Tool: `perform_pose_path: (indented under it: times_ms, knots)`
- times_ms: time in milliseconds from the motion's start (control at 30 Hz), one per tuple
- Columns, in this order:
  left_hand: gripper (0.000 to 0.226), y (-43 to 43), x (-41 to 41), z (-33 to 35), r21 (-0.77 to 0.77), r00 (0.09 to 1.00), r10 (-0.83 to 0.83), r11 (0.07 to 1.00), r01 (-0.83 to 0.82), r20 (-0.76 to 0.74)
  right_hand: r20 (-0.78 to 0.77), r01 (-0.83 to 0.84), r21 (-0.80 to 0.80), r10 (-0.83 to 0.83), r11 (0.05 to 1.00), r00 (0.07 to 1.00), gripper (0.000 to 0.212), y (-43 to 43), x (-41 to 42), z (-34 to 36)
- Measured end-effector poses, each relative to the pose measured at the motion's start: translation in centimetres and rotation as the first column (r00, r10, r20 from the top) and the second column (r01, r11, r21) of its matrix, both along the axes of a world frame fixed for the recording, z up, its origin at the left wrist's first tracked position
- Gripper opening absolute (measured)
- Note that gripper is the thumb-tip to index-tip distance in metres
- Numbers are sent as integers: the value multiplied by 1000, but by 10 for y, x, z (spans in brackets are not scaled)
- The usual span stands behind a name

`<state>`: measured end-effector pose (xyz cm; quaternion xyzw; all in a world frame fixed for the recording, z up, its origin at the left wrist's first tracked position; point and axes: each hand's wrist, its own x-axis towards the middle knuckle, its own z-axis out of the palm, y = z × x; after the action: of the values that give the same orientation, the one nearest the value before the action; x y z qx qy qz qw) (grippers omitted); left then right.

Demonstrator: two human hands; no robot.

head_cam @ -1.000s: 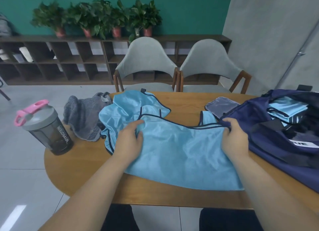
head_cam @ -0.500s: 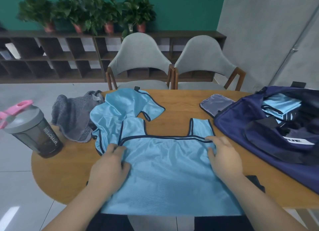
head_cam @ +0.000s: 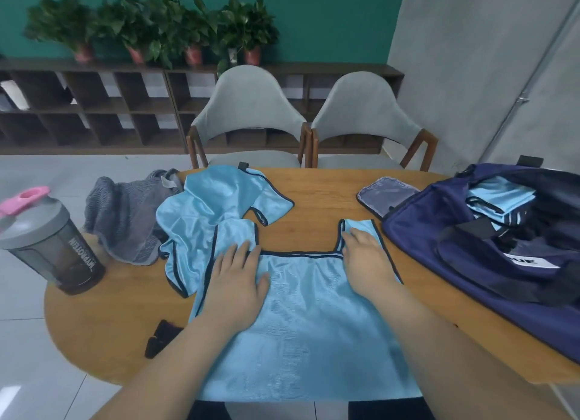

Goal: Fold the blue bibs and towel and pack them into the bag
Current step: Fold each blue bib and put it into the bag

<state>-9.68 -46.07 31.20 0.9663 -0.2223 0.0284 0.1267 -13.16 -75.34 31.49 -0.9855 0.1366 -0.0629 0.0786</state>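
Observation:
A light blue bib (head_cam: 310, 319) with dark trim lies spread flat in front of me, its lower edge hanging over the table's near rim. My left hand (head_cam: 235, 281) presses flat on its left shoulder strap, fingers apart. My right hand (head_cam: 364, 256) lies flat on the right strap. A second blue bib (head_cam: 207, 206) sits crumpled behind and partly under the first. A grey towel (head_cam: 125, 222) is bunched at the left. The navy bag (head_cam: 489, 256) stands open at the right with folded blue bibs (head_cam: 499, 200) inside.
A grey shaker bottle (head_cam: 53, 247) with a pink lid stands at the table's left edge (head_cam: 50, 309). A small grey pouch (head_cam: 386, 193) lies beside the bag. A small black item (head_cam: 160, 341) lies near my left forearm. Two grey chairs (head_cam: 251, 118) stand behind the table.
The bib was pulled toward me and laid out flat. Both hands let go of the fabric and now rest open on the shoulder straps.

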Motion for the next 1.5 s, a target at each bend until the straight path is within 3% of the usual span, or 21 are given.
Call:
perform_pose_path:
  times_ms: [100,200,333,400,500,700,800,900,1000,1233,1300,1400,1500]
  knots:
    - [89,1,3,-2,77,998,10,997,-5,-65,-106,-55,-94,45,994,993,54,0,1,-4]
    - [80,1,6,7,90,998,-8,996,14,-64,-111,-90,-122,76,988,991,56,-1,-1,0]
    - [73,2,12,12,-58,998,3,998,0,56,63,-2,-21,4,1000,998,59,-1,1,2]
    - [57,-2,17,11,-115,998,-8,993,15,64,31,49,-7,-49,999,998,58,2,3,2]
    - [42,-20,20,12,-205,988,-107,970,129,113,-57,49,-4,-49,999,997,60,7,5,-1]
    - [47,-96,19,31,-197,951,-288,932,305,110,12,53,-39,-52,998,999,73,8,0,-5]
    - [48,-120,20,29,-101,970,-223,967,232,94,-39,49,-1,-49,999,998,76,8,0,-1]
    - [46,-106,29,21,-89,996,-16,996,23,85,-27,60,-10,-60,998,998,82,8,-1,0]
    - [51,-65,48,15,-36,987,140,990,-138,79,-20,85,5,-85,996,996,68,8,-1,0]
    - [66,-6,66,13,199,981,50,980,-12,-187,-39,97,2,-97,995,995,59,10,-1,3]
    - [63,-6,70,19,185,990,32,983,-6,-139,-44,102,4,-102,995,994,60,10,-1,4]
    - [52,0,87,27,110,993,92,989,-100,75,-42,104,0,-104,995,994,59,10,-1,3]
    - [40,18,115,31,213,985,143,964,-161,101,-33,108,-4,-108,994,994,59,11,-1,4]
